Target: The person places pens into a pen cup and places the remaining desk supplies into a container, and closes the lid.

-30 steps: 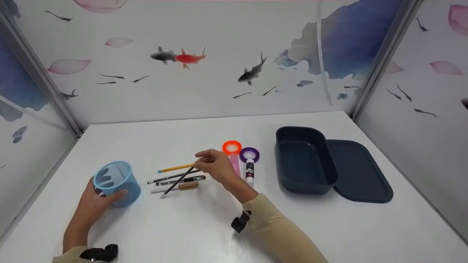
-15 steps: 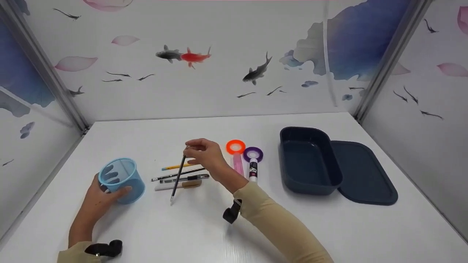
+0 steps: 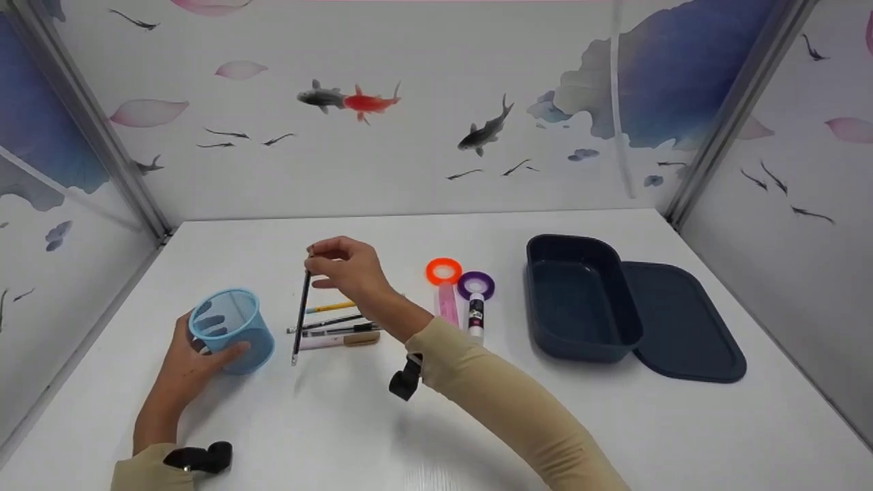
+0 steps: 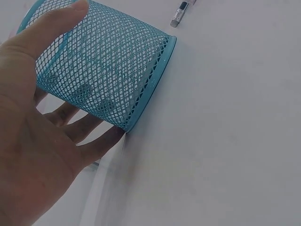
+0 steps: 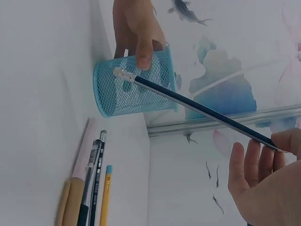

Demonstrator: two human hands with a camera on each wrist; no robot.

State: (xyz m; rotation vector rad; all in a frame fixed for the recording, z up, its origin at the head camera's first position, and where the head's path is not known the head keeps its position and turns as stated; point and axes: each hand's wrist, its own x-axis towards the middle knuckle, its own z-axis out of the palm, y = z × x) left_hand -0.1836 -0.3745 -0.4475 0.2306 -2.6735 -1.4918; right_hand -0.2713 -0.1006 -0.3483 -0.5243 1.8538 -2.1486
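My left hand (image 3: 183, 368) grips a light blue mesh pen holder (image 3: 256, 346), thumb on the near side and fingers behind it. The holder's mouth is tilted up, and nothing shows inside. A dark pencil (image 3: 301, 317) is pinched near its upper end by my right hand (image 3: 354, 276). It hangs steeply, white eraser end down, above the table to the right of the holder. In the right wrist view the pencil's eraser (image 5: 120, 71) overlaps the mesh. Below my right hand lie a yellow pencil (image 3: 331, 307), a second dark pencil (image 3: 334, 321), a black pen (image 3: 351, 329) and a brown-capped marker (image 3: 361, 339).
An uncovered navy box (image 3: 586, 346) stands at the right, its flat lid (image 3: 696, 320) beside it. Between box and pens lie an orange ring (image 3: 431, 274), a purple ring (image 3: 487, 281), a pink strip (image 3: 447, 303) and a glue stick (image 3: 476, 315). Printed panels wall the table.
My right hand has lifted the dark pencil off the other pens, turned it steeper and carried it left towards the pen holder. My left hand keeps its grip on the holder.
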